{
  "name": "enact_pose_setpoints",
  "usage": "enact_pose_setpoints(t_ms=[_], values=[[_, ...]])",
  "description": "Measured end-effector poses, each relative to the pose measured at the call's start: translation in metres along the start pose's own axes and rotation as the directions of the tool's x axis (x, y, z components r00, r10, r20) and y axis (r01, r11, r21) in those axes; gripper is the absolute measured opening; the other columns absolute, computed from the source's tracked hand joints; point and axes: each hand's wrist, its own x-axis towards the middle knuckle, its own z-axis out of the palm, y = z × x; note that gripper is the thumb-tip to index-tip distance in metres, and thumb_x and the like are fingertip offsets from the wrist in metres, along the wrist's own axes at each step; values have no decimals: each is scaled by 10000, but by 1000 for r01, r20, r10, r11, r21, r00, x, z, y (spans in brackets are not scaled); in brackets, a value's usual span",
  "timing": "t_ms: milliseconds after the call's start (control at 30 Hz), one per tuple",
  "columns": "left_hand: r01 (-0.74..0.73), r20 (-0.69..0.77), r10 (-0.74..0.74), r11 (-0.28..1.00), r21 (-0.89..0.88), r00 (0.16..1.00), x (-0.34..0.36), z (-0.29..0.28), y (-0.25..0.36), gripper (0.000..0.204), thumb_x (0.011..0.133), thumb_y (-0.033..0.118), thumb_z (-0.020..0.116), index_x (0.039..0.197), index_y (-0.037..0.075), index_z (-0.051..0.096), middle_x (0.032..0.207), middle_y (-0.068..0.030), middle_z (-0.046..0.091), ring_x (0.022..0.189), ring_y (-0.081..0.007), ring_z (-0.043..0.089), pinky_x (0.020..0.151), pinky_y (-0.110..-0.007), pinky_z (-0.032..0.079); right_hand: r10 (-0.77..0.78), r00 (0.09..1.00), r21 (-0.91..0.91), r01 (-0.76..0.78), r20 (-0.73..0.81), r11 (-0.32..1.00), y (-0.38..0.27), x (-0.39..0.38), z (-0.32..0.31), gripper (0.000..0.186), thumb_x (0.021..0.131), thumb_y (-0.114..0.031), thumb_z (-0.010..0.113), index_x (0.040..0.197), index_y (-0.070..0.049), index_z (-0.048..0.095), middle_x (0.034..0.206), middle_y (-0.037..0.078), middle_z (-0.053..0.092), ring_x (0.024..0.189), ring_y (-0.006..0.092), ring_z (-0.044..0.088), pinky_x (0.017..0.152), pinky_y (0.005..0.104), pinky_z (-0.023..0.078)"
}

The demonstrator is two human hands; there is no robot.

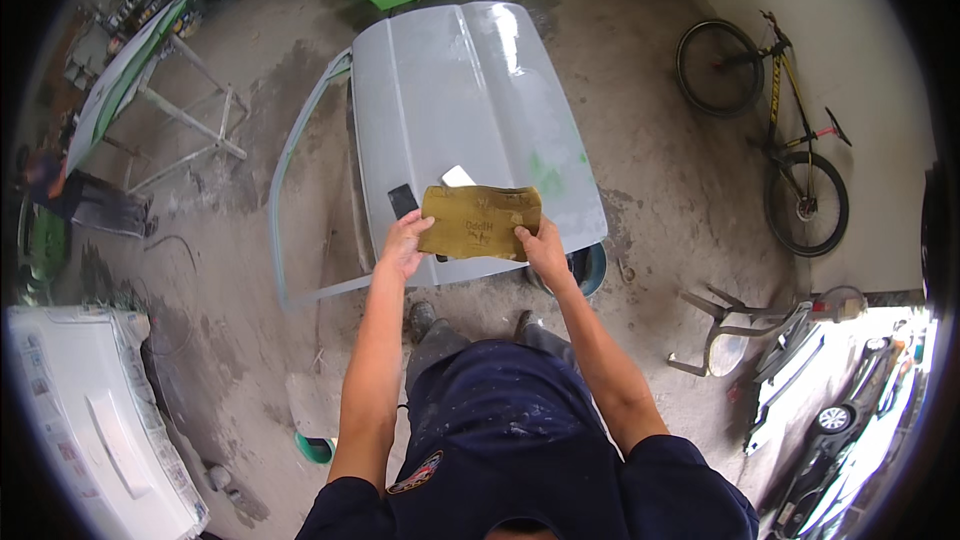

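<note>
A brownish-gold sheet of sandpaper (478,218), its printed back facing up, is stretched between my two hands over the near end of a grey-primed car door (420,90). My left hand (405,243) pinches the sheet's left edge, thumb on top. At its lower right side, my right hand (545,248) grips it the same way. A dark rectangular block (402,201) lies on the door just beyond my left hand. Partly covered by the sheet, a small white object (458,176) rests on the panel. Green patches show through the primer on the right.
A blue-green basin (590,270) sits under the door's near right corner. To the right are a bicycle (775,130) against the wall and a chair (725,335). A white bumper (105,430) stands at left; a person (85,200) is near a stand (190,120) holding a green panel.
</note>
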Motion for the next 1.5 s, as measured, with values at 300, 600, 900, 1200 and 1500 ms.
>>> enact_pose_setpoints(t_ms=[300,600,900,1200,1500], values=[[-111,-195,103,993,-33,975,21,9,-41,374,1060,279,719,1339,39,657,1217,-70,731,1117,-189,671,1007,-350,515,-234,959,-677,278,158,682,8,-2,149,618,901,-168,794,1461,22,617,1430,301,645,1262,447,670,1084,504,542],[-227,-331,217,974,8,918,135,-72,-83,281,1111,159,631,1360,31,644,1245,-45,728,1149,-146,650,1040,-330,492,-34,999,-891,35,22,453,174,123,108,934,899,-299,874,1669,-128,374,1553,279,495,1384,507,519,1117,642,461],[-162,-535,134,987,-5,834,164,-22,-97,289,1153,193,578,1363,0,623,1264,-69,732,1136,-168,678,1021,-319,511,-214,958,-588,287,192,756,176,99,80,756,989,-267,786,1661,-142,463,1396,313,485,1240,478,504,1079,589,452],[-179,-383,167,984,6,908,166,58,-103,333,1073,101,714,1370,-3,607,1349,-122,699,1224,-223,661,1079,-380,502,-160,972,-419,220,174,881,141,79,29,812,971,-326,820,1664,-97,465,1394,250,534,1245,419,558,1071,517,491],[18,-103,-46,966,-258,994,162,29,-123,422,1069,153,722,1448,34,580,1334,-100,697,1250,-243,691,1116,-443,567,191,980,-86,-186,55,979,162,86,25,1112,840,-351,965,1690,17,349,1482,220,585,1164,282,690,906,396,606]])
